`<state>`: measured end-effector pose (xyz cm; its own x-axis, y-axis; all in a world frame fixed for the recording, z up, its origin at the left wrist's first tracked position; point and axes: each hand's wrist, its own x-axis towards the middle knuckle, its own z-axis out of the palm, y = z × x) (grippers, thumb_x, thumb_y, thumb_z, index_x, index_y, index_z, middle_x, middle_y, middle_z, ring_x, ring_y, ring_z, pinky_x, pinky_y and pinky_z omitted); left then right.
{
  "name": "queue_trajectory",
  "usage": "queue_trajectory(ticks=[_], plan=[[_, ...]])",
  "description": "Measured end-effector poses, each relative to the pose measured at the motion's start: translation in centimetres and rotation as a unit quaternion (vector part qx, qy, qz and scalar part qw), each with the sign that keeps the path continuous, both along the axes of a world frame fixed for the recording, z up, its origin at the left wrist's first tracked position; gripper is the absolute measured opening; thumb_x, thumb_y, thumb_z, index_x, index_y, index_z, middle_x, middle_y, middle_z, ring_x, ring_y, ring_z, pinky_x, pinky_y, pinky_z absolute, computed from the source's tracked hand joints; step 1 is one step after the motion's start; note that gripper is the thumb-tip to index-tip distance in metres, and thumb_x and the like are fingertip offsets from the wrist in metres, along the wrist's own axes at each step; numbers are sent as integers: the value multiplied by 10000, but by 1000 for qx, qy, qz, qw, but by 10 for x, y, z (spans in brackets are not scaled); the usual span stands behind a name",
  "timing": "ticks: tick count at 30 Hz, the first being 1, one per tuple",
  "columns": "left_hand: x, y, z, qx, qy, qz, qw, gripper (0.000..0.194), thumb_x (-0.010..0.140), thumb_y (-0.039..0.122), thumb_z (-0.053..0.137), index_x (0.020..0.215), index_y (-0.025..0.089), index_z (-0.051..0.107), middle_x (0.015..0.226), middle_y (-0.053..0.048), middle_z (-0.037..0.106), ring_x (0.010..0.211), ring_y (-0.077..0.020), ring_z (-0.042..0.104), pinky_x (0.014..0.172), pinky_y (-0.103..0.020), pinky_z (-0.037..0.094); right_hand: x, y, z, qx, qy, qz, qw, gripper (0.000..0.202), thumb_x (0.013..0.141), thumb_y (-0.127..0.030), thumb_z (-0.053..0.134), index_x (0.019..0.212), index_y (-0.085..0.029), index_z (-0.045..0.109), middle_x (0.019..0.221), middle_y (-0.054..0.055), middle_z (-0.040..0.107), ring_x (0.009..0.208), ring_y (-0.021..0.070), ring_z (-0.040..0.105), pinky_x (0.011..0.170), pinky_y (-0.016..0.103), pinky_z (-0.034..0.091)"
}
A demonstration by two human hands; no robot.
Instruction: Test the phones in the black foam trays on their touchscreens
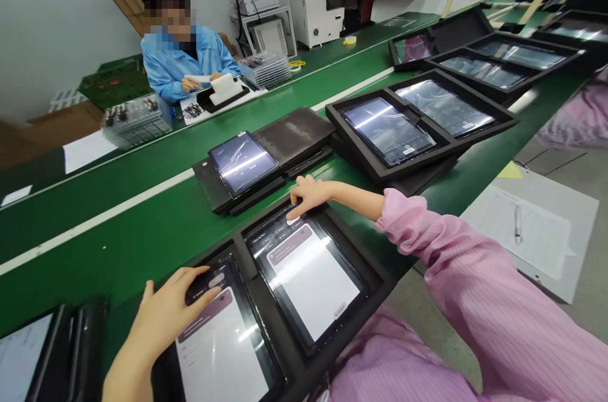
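Two lit tablets lie side by side in a black two-slot tray in front of me; the tray point(277, 315) has a dark divider between them. My left hand point(161, 308) is over the upper part of the left tablet point(223, 354), thumb and fingers apart, with nothing held. Across the top of the right tablet point(317, 282) reaches my right hand point(311, 193), its thumb at the screen and its other fingers bent near the tray's far edge. Both screens show a purple-grey panel above a white area. Whether the fingertips press the glass, I cannot tell.
Beyond the tray, another tablet point(243, 163) rests on a black tray. More loaded trays point(456, 150) line the green belt point(118, 234) to the right. Dark devices point(88, 345) stand at left. A co-worker point(190, 60) sits opposite. Papers with a pen point(517, 225) lie at right.
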<state>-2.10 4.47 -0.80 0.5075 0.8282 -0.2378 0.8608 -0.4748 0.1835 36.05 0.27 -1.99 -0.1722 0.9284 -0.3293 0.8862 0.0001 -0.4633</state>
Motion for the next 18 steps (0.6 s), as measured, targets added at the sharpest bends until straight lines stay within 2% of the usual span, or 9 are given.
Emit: queue_trajectory(ticks=[2, 5, 6, 8, 10, 11, 13, 16, 18], plan=[[1, -1, -1, 6, 18, -3, 1000, 593, 744, 652, 614, 1191, 274, 705, 1308, -123, 695, 1179, -434, 654, 1193, -758, 172, 1, -8, -8, 32, -7, 11, 999, 751, 648, -795, 832, 1117, -228, 682, 1171, 101, 437, 1161, 347, 409, 1005, 469, 395], [5, 3, -3, 24, 20, 6, 999, 454, 697, 531, 726, 1080, 289, 747, 1188, -73, 751, 1131, -378, 689, 1228, -644, 247, 3, -17, -25, 98, -14, 17, 995, 803, 575, -651, 949, 1208, -248, 665, 1188, 105, 454, 1142, 336, 406, 981, 458, 389], [7, 5, -3, 25, 15, 13, 1000, 364, 716, 494, 729, 1019, 296, 758, 1130, -49, 771, 1092, -348, 707, 1231, -594, 276, 3, -19, -32, 120, -14, 12, 993, 762, 596, -608, 953, 1211, -256, 670, 1179, 103, 466, 1127, 331, 415, 960, 447, 398], [12, 5, -3, 25, 4, 33, 999, 177, 805, 419, 679, 904, 300, 766, 1050, -17, 795, 1022, -295, 728, 1215, -515, 326, 4, -22, -44, 162, -12, -8, 987, 533, 739, -517, 884, 1169, -260, 701, 1141, 100, 493, 1092, 319, 440, 918, 429, 417], [18, -2, -4, 50, 2, 53, 997, 191, 899, 336, 589, 853, 289, 768, 1040, -19, 802, 1011, -274, 730, 1196, -493, 345, 2, -27, -54, 207, -7, -33, 978, 246, 918, -384, 696, 1116, -241, 728, 1094, 106, 517, 1071, 308, 467, 913, 437, 429], [22, -7, -5, 72, 5, 62, 995, 238, 933, 302, 548, 860, 277, 773, 1048, -36, 801, 1023, -275, 727, 1194, -498, 339, 0, -31, -59, 233, -3, -47, 971, 218, 973, -307, 577, 1103, -230, 734, 1075, 112, 527, 1068, 303, 480, 930, 452, 431], [29, -23, -8, 108, 12, 81, 991, 302, 984, 274, 486, 925, 257, 782, 1066, -67, 792, 1056, -276, 714, 1213, -524, 289, -5, -45, -68, 285, 7, -75, 956, 356, 989, -192, 401, 1132, -207, 727, 1076, 131, 538, 1078, 307, 498, 975, 501, 427], [41, -48, -15, 116, -10, 69, 991, 311, 1016, 361, 483, 1116, 242, 752, 1157, -93, 749, 1144, -282, 667, 1224, -529, 264, -8, -81, -85, 344, 9, -113, 932, 348, 920, -173, 415, 1063, -163, 732, 1146, 186, 496, 1094, 372, 483, 961, 612, 425], [48, -61, -21, 114, -10, 41, 993, 392, 963, 450, 581, 1246, 201, 689, 1233, -135, 691, 1200, -320, 618, 1212, -546, 282, -6, -106, -97, 388, -12, -127, 913, 313, 873, -138, 440, 957, -173, 740, 1214, 196, 466, 1105, 382, 486, 943, 615, 448]])
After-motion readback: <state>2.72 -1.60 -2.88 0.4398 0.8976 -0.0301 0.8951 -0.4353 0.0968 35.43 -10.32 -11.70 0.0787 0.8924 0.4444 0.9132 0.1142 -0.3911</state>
